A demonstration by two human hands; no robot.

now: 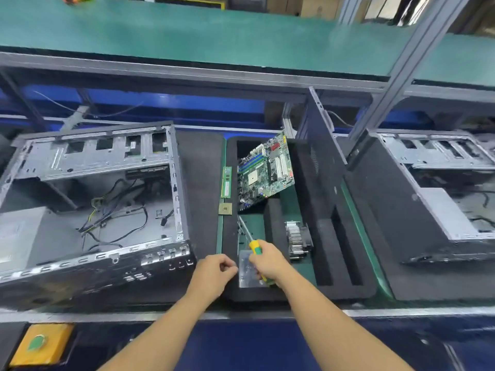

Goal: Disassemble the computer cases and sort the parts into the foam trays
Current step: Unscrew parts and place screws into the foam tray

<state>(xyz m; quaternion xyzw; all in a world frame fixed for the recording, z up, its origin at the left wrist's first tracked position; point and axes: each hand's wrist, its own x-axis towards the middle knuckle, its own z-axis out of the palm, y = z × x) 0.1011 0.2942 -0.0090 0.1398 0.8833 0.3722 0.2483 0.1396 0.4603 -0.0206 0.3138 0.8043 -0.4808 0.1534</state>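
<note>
Computer case (91,204), opened and lying on its side, is found to the left of both hands, its long axis running left to right across the bench. The foam tray (329,236) lies directly ahead, already holding a motherboard (263,172) and a heatsink (297,239). The left hand (214,271) is nearer the case; its fingers are pinched together, possibly on a small screw, though this cannot be confirmed. The right hand (267,261) is clamped on a screwdriver (254,245), held over a small clear box (247,269) in the tray.
</note>
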